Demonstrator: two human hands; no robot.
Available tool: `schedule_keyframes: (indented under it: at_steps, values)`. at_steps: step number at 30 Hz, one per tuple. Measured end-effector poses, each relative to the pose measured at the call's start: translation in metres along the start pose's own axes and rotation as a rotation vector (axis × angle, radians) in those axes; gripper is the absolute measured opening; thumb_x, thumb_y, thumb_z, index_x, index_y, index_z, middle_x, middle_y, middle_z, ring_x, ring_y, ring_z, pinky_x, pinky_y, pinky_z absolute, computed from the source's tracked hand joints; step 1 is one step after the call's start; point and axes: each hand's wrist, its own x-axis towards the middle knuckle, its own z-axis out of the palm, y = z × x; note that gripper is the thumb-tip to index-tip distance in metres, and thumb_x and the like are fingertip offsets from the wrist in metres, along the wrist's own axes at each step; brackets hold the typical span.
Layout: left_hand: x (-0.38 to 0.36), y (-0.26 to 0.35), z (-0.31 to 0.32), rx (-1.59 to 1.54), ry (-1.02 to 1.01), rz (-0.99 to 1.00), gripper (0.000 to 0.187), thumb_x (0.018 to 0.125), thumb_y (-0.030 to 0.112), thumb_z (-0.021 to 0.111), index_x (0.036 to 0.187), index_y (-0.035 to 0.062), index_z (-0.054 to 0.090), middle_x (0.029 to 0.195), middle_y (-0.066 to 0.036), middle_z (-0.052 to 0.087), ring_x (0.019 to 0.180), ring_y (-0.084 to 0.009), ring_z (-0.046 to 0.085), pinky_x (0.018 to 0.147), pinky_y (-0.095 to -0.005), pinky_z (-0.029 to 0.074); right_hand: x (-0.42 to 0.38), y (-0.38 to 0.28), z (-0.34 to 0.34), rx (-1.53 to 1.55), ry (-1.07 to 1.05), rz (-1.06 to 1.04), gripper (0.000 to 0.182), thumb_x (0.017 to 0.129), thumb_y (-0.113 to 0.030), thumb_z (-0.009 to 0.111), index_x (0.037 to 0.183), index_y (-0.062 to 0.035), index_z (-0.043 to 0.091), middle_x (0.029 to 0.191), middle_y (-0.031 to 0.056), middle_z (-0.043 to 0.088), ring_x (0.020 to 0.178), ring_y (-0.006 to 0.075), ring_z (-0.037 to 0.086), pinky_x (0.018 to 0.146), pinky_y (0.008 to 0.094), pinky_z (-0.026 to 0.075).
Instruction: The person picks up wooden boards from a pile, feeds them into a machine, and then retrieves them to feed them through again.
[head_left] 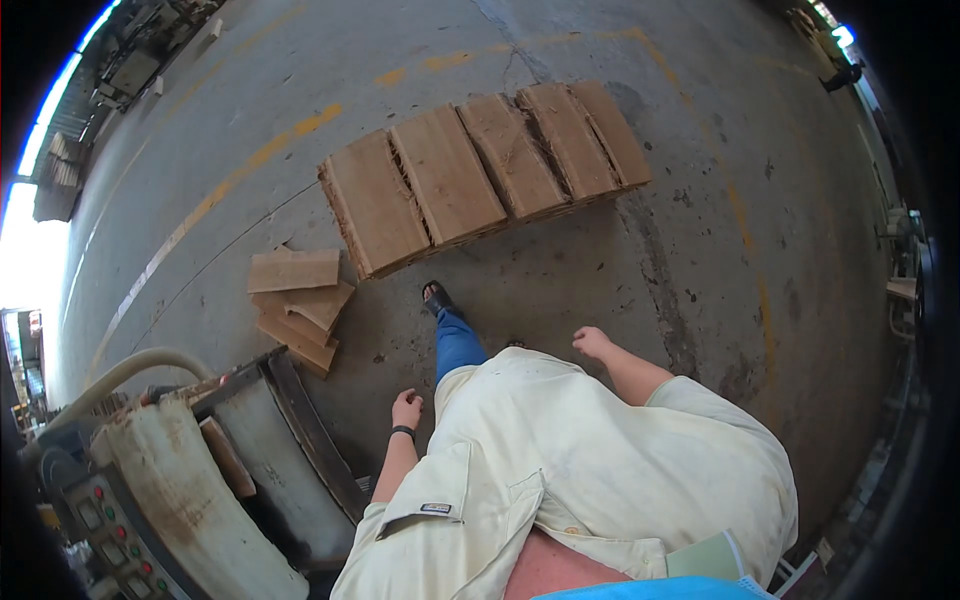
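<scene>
My left hand point(406, 409) hangs beside my body with fingers loosely curled and nothing in it; a dark band circles the wrist. My right hand point(591, 342) swings out in front of my torso, also holding nothing. I look straight down on my pale shirt and one blue trouser leg with a dark shoe point(437, 297) stepping forward. A row of stacked wooden boards point(480, 175) lies on the concrete ahead of the foot. A small loose pile of board pieces point(297, 300) lies to the left, nearest my left hand.
A worn metal machine point(190, 490) with a control panel of coloured buttons point(110, 540) and a pale hose point(130, 370) stands at lower left. Yellow painted lines point(250, 165) cross the concrete floor. More equipment lines the right edge point(905, 270).
</scene>
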Motion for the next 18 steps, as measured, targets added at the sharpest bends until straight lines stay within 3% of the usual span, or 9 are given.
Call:
schedule_keyframes:
  at_steps: [7,10,13,18]
  values:
    - [0.115,0.076,-0.049,-0.081,-0.12,-0.118,0.041,0.089,0.008,0.063,0.128,-0.0014,0.056,0.097,-0.009,0.066,0.073,-0.0151,0.064,0.06,-0.0276,0.053,0.057,-0.133,-0.001,0.047,0.091,-0.098,0.04,0.083,-0.016,0.07,0.119,-0.0008,0.064,0.091,0.0106,0.07,0.08,0.0183,0.066,0.074,0.0328,0.053]
    - [0.174,0.118,-0.076,-0.224,-0.165,-0.184,0.04,0.091,0.008,0.062,0.129,-0.0011,0.054,0.101,-0.008,0.062,0.072,-0.0146,0.063,0.058,-0.0268,0.053,0.067,-0.196,-0.006,0.147,0.064,-0.001,0.039,0.08,-0.019,0.072,0.116,-0.0048,0.068,0.106,0.0151,0.071,0.097,0.0276,0.068,0.088,0.0363,0.052]
    - [0.212,0.166,-0.095,-0.247,-0.143,-0.211,0.043,0.092,0.007,0.06,0.133,-0.0006,0.05,0.102,-0.007,0.061,0.074,-0.014,0.062,0.059,-0.0266,0.053,0.09,-0.228,0.0,0.24,0.07,-0.04,0.039,0.083,-0.017,0.071,0.119,-0.0019,0.065,0.1,0.0133,0.071,0.09,0.0224,0.068,0.081,0.0337,0.054]
    - [0.275,0.19,-0.099,-0.405,-0.129,-0.295,0.062,0.093,0.005,0.058,0.149,0.0025,0.031,0.11,-0.009,0.06,0.085,-0.0169,0.063,0.065,-0.0283,0.055,0.135,-0.258,0.006,0.589,0.003,0.187,0.041,0.086,-0.013,0.07,0.124,-0.0002,0.061,0.092,0.0072,0.068,0.081,0.0165,0.064,0.07,0.031,0.053]
